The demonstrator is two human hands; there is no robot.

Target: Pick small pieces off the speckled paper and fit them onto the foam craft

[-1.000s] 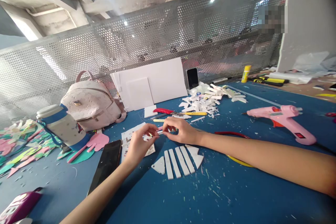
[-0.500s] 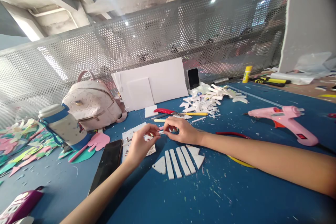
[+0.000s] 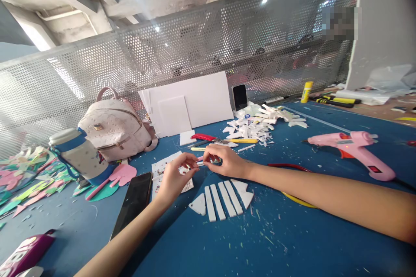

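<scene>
My left hand (image 3: 175, 177) and my right hand (image 3: 225, 161) face each other above the blue table, fingertips almost meeting. Each is closed in a pinch. Whatever lies between the fingertips is too small to make out; a thin pink and white piece shows just behind them. Below the hands, several white foam strips (image 3: 226, 199) lie side by side. A pointed foam piece (image 3: 198, 204) with a small hole is at their left, and a notched foam piece (image 3: 243, 194) at their right. Partly under my left hand is a white sheet (image 3: 159, 169) with small dark specks.
Left are a black phone (image 3: 134, 197), a bottle (image 3: 79, 156), a backpack (image 3: 113, 127) and coloured foam scraps (image 3: 35, 177). A red-handled tool (image 3: 203, 137) and white scraps (image 3: 251, 127) lie beyond the hands. At right rests a pink glue gun (image 3: 354, 140).
Both hands stay almost exactly in place, still pinched together. The view has shifted very slightly; the things on the table have not moved.
</scene>
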